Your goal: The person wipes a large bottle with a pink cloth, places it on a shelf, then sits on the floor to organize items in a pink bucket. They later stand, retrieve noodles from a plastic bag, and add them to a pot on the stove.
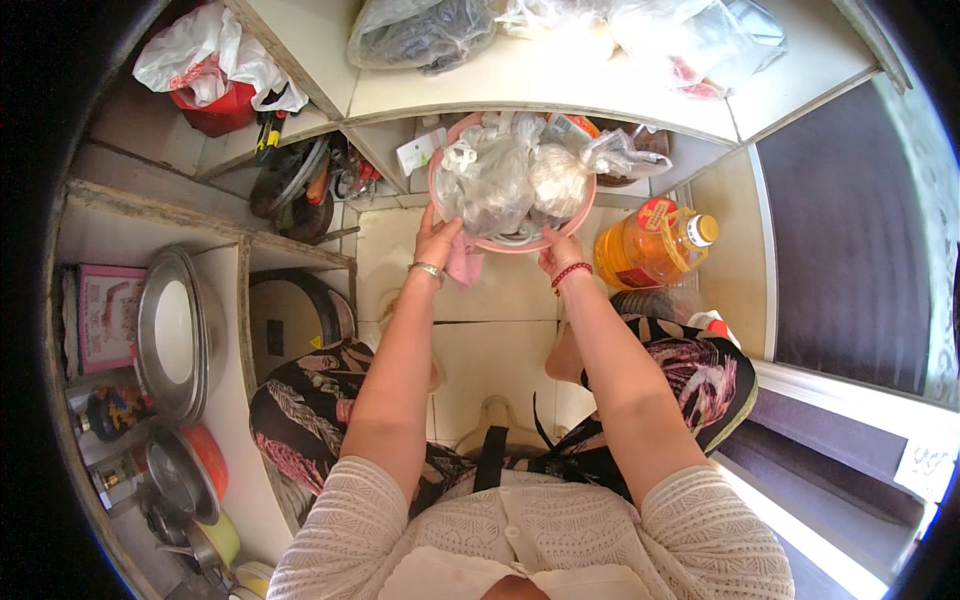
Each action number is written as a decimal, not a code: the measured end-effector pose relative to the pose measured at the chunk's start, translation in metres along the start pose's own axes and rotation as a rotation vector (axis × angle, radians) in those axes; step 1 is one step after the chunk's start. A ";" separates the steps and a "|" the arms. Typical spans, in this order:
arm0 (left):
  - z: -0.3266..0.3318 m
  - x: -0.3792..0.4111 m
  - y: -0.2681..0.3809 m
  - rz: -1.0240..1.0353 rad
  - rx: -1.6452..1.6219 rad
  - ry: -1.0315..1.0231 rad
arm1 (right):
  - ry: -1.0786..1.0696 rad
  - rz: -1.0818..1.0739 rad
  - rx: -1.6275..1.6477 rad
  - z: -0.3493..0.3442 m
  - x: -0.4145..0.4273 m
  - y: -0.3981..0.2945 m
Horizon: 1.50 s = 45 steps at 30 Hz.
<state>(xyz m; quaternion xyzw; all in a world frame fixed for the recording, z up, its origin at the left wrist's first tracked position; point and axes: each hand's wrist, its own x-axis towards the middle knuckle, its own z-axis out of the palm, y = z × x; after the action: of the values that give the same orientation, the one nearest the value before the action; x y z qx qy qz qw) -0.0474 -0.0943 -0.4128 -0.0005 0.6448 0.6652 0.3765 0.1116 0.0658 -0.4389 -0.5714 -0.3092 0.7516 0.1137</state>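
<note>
A pink plastic basin sits partly inside a low tiled shelf compartment, its near side over the floor. My left hand grips the basin's near left rim and also has a pink cloth against its palm. On the near right, my right hand holds the same rim, fingers curled under it. Inside the basin lie a large knotted clear plastic bag, a smaller tied bag with pale contents and a coiled white cord. What the large bag contains is unclear.
A large bottle of cooking oil stands right of the basin, near a dark door panel. Metal basins and pans fill the left shelves. Plastic bags lie on the shelf above. A white card lies beside the basin.
</note>
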 end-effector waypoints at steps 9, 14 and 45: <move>0.019 0.002 -0.009 -0.085 0.093 -0.083 | -0.035 -0.036 0.208 0.028 0.019 -0.035; 0.031 0.011 -0.002 -0.112 0.085 -0.125 | 0.003 -0.036 0.307 0.027 0.045 -0.049; 0.071 -0.020 0.074 -0.162 -0.427 -0.221 | -0.532 -0.728 -1.022 0.058 -0.084 -0.110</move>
<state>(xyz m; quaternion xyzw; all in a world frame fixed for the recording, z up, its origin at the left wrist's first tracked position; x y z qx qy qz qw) -0.0355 -0.0350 -0.3273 -0.0588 0.4425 0.7501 0.4880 0.0649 0.0885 -0.2976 -0.2087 -0.8154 0.5400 -0.0048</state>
